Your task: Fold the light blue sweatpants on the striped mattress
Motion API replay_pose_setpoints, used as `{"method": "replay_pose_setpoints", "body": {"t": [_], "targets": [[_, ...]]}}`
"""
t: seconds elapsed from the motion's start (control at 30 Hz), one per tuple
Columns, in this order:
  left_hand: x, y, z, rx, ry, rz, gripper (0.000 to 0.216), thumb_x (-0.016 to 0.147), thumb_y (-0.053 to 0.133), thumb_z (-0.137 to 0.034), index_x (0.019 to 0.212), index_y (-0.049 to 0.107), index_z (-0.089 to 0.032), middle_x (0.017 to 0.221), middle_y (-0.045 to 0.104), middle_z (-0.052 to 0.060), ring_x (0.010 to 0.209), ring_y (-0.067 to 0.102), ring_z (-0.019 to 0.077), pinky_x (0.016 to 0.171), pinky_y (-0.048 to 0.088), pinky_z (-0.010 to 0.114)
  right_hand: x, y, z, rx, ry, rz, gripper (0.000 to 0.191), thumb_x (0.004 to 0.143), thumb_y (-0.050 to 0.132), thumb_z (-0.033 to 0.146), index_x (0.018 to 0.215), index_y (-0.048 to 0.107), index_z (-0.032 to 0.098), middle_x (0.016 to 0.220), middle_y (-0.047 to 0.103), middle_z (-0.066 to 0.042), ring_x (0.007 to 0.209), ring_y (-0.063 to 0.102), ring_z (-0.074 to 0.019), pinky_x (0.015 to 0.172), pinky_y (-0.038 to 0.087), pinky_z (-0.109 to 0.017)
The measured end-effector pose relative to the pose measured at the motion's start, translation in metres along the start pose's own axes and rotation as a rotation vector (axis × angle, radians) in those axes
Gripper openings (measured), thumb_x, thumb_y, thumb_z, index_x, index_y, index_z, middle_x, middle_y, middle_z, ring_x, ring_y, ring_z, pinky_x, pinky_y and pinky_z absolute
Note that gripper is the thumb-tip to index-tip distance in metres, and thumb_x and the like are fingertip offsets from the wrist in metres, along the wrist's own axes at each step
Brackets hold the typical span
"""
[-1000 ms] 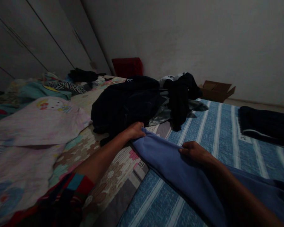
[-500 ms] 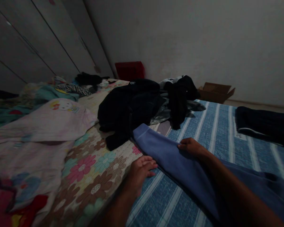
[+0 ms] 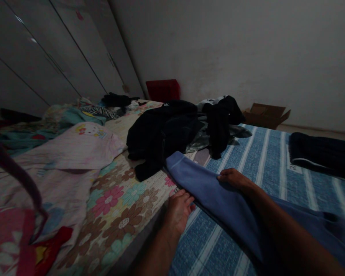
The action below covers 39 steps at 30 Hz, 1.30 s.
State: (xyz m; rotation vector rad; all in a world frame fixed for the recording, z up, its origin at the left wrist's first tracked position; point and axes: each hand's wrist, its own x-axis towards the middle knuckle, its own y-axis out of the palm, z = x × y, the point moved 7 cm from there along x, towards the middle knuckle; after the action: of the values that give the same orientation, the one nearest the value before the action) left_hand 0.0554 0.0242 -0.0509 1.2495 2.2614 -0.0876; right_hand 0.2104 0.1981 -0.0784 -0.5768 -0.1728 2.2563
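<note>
A blue garment [image 3: 207,188] lies stretched across the blue striped sheet [image 3: 261,161], its sleeve or leg end pointing toward the dark clothes. My right hand [image 3: 232,179] rests palm down on top of it, fingers together and flat. My left hand [image 3: 179,211] lies open on the bed beside the garment's near edge, fingertips touching or just under the fabric. It holds nothing that I can see.
A pile of black clothes [image 3: 166,134] sits beyond the blue garment. A pink printed cloth [image 3: 74,147] and floral bedding [image 3: 115,203] lie to the left. A dark folded item [image 3: 322,155] lies at right. A cardboard box [image 3: 266,115] and red box [image 3: 163,90] stand by the wall.
My left hand let go of the garment's far end and drew back toward me to its near edge. My right hand stayed on the garment. The view shifted slightly.
</note>
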Motion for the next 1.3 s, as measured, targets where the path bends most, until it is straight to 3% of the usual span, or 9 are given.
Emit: {"method": "replay_pose_setpoints", "body": {"t": [0.17,0.3,0.43,0.6,0.87,1.0,1.13,1.3], "targets": [[-0.002,0.015,0.013,-0.083,-0.064,0.113,0.013,0.068,0.064,-0.015,0.069,0.067,-0.028,0.079,0.073,-0.002,0.087,0.068,0.0215,0.049,0.048,0.022,0.000,0.000,0.000,0.008,0.007,0.004,0.025,0.067,0.063,0.038,0.059,0.051,0.017,0.049,0.046,0.004,0.045,0.040,-0.0074,0.044,0.028,-0.022],[-0.004,0.024,0.021,-0.190,-0.150,0.155,0.013,0.072,0.067,-0.014,0.066,0.064,-0.025,0.079,0.072,-0.001,0.080,0.068,0.0168,0.041,0.038,0.015,-0.003,0.001,0.002,0.009,0.022,0.005,0.024,0.067,0.063,0.037,0.059,0.051,0.017,0.050,0.047,0.004,0.046,0.042,-0.0079,0.045,0.029,-0.022],[-0.001,0.028,0.025,-0.268,-0.206,0.111,0.013,0.069,0.070,-0.011,0.072,0.061,-0.020,0.084,0.069,0.004,0.066,0.066,0.0117,0.032,0.023,0.011,-0.005,0.001,0.004,0.015,0.037,0.002,0.025,0.066,0.064,0.038,0.060,0.052,0.017,0.051,0.048,0.004,0.047,0.043,-0.0085,0.046,0.031,-0.022],[0.003,0.029,0.027,-0.284,-0.212,0.025,0.019,0.069,0.071,-0.012,0.067,0.052,-0.018,0.066,0.061,0.000,0.049,0.058,0.0072,0.030,0.016,0.011,-0.008,0.001,0.005,0.030,0.037,0.002,0.024,0.066,0.063,0.037,0.060,0.052,0.017,0.052,0.049,0.003,0.046,0.043,-0.0088,0.046,0.033,-0.023],[-0.001,0.021,0.020,-0.191,-0.104,-0.087,0.012,0.067,0.066,-0.012,0.067,0.056,-0.018,0.056,0.057,-0.002,0.043,0.049,0.0061,0.035,0.022,0.014,-0.004,0.000,0.001,0.008,0.040,-0.013,0.022,0.067,0.061,0.036,0.060,0.054,0.017,0.052,0.051,0.002,0.047,0.045,-0.0097,0.046,0.032,-0.023],[-0.009,0.021,0.013,-0.151,-0.018,-0.050,0.014,0.067,0.066,-0.014,0.080,0.061,-0.018,0.078,0.069,0.004,0.062,0.063,0.0134,0.050,0.045,0.021,-0.002,0.000,0.000,0.000,0.042,-0.017,0.022,0.067,0.062,0.036,0.059,0.054,0.017,0.052,0.051,0.003,0.047,0.044,-0.0093,0.046,0.032,-0.022],[-0.008,0.032,0.014,-0.304,-0.116,0.040,0.015,0.076,0.060,-0.019,0.091,0.060,-0.016,0.088,0.071,0.010,0.075,0.068,0.0205,0.068,0.055,0.036,-0.002,0.000,0.000,0.003,0.031,-0.007,0.021,0.068,0.060,0.036,0.060,0.054,0.017,0.053,0.050,0.003,0.048,0.045,-0.0095,0.047,0.033,-0.022],[0.008,0.022,0.010,-0.281,-0.102,-0.072,0.015,0.077,0.063,-0.015,0.091,0.059,-0.013,0.086,0.072,0.011,0.071,0.070,0.0209,0.068,0.057,0.037,-0.001,0.000,-0.001,-0.003,0.021,-0.005,0.022,0.068,0.061,0.036,0.058,0.051,0.018,0.050,0.048,0.004,0.046,0.043,-0.0089,0.045,0.032,-0.022]]}}
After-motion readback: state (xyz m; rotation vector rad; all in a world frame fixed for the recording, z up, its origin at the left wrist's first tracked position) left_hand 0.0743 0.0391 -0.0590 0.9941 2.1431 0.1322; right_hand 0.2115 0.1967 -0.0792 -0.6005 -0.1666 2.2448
